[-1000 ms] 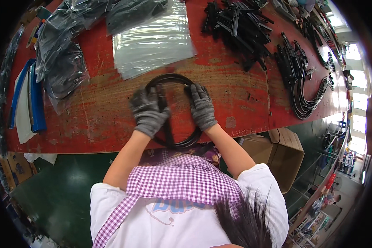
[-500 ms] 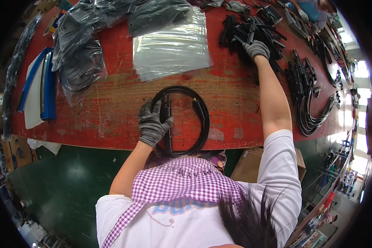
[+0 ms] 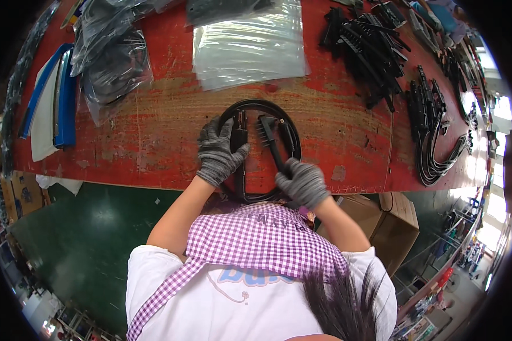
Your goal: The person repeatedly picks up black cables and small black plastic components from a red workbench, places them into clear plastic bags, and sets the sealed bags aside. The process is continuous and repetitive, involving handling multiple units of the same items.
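Observation:
A black hoop of cable or rubber strip [image 3: 270,106] lies on the worn red workbench [image 3: 153,131] near its front edge. My left hand [image 3: 219,152], in a grey knit glove, presses down on the hoop's left side and on a flat black bar [image 3: 239,142] inside it. My right hand [image 3: 302,182], also gloved, grips the lower end of a slim black toothed part [image 3: 270,146] that points up into the hoop.
Clear plastic bags [image 3: 250,48] lie behind the hoop. Bagged black parts [image 3: 111,62] and blue-white folders [image 3: 54,102] sit at the left. Piles of black parts [image 3: 370,51] and curved strips [image 3: 438,142] fill the right. A cardboard box [image 3: 389,221] stands below the bench.
My right hand has come back from the black parts pile at the far right, bringing a slim black part to the hoop. My left hand stayed on the hoop.

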`<action>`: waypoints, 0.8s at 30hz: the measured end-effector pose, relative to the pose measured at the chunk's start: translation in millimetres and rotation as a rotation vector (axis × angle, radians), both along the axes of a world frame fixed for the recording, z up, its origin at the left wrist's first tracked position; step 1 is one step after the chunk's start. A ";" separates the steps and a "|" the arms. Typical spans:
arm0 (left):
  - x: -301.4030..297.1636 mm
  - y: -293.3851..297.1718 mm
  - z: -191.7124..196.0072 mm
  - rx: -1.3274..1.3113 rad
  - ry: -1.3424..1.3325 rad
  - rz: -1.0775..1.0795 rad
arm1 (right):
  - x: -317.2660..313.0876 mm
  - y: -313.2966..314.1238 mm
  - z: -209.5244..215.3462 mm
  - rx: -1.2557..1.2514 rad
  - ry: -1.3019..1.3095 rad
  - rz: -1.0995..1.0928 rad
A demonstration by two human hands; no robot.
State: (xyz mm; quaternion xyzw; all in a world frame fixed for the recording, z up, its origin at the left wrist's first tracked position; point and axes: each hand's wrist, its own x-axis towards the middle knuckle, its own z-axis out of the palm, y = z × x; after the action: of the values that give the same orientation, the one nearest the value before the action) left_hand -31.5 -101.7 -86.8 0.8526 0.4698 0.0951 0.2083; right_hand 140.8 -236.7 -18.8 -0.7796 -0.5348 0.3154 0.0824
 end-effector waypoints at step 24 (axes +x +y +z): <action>-36.7 31.6 32.9 0.013 -0.298 0.141 | 81.0 231.7 -85.5 0.517 -0.182 -0.069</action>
State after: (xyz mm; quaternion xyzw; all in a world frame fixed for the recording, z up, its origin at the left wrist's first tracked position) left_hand -68.2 -70.1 -54.0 0.7954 0.4917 0.2376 0.2629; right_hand 221.8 -5.0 -104.4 -0.7754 -0.5760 0.0941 0.2410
